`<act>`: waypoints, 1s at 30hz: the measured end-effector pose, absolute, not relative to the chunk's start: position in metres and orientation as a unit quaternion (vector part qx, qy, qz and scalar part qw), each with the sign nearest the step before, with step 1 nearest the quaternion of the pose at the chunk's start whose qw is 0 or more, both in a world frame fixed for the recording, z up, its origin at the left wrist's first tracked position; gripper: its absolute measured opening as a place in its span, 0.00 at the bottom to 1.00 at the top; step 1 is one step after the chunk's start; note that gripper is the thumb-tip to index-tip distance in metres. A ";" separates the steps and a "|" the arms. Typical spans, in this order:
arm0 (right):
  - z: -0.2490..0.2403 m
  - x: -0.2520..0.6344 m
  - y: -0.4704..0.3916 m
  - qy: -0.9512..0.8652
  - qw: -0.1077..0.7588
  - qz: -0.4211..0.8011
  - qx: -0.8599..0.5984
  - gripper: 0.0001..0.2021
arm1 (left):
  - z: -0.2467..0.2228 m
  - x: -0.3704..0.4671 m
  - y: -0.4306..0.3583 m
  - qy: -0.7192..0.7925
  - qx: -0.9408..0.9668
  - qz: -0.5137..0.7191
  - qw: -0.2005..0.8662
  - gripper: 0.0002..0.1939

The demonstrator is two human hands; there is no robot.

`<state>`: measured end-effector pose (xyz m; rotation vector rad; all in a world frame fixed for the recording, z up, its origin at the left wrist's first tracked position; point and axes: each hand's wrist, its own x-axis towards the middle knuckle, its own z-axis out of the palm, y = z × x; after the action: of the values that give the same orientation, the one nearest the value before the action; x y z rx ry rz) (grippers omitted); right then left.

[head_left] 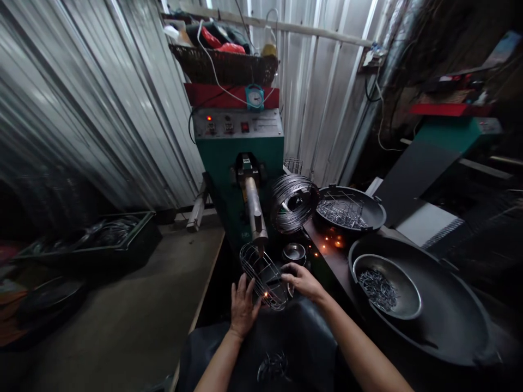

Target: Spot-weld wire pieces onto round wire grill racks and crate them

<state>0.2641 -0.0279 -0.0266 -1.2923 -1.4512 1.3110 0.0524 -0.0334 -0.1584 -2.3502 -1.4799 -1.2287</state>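
Note:
A wire basket [267, 280] of bent metal rods is tilted under the electrode tip of a spot welder's round arm [255, 212]. A bright orange spark glows at its lower end. My left hand [244, 307] bears on the basket's left side, index finger and thumb against the wires, the other fingers stretched out. On the right side, my right hand [302, 280] has thumb and fingers closed at the rim; a small piece between them cannot be made out. Behind the basket is a small metal bowl [294, 253]. Short wire pieces [273, 366] lie on the dark apron [302, 337].
The green welder body [220, 158] stands ahead, with a wire coil [293, 204] beside it. At right are a pan [378, 209] of wire parts and a large pan [453, 310] holding a bowl [411, 299] of short pieces. Sparks [333, 242] scatter near them. A bin [134, 234] stands left.

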 end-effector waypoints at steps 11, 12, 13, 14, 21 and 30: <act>-0.031 0.261 -0.045 -0.599 0.400 0.492 -0.490 0.04 | -0.145 0.055 -0.012 -0.414 -0.821 -0.392 0.032 0.30; -0.029 0.260 -0.045 -0.600 0.400 0.488 -0.492 0.04 | -0.147 0.055 -0.011 -0.405 -0.821 -0.401 0.020 0.29; -0.028 0.258 -0.045 -0.603 0.399 0.484 -0.493 0.03 | -0.149 0.055 -0.011 -0.401 -0.818 -0.412 0.007 0.29; -0.028 0.257 -0.043 -0.606 0.397 0.479 -0.496 0.03 | -0.152 0.054 -0.010 -0.402 -0.813 -0.422 -0.004 0.29; -0.029 0.245 -0.023 -0.596 0.400 0.468 -0.515 0.03 | -0.158 0.057 -0.003 -0.416 -0.774 -0.470 -0.077 0.32; -0.031 0.257 -0.050 -0.562 0.392 0.530 -0.500 0.07 | -0.157 0.064 -0.006 -0.417 -0.737 -0.506 -0.165 0.36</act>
<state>0.2569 -0.0499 -0.0308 -1.2703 -1.4276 1.3448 0.0636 -0.0060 -0.1572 -2.5947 -1.4673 -1.7826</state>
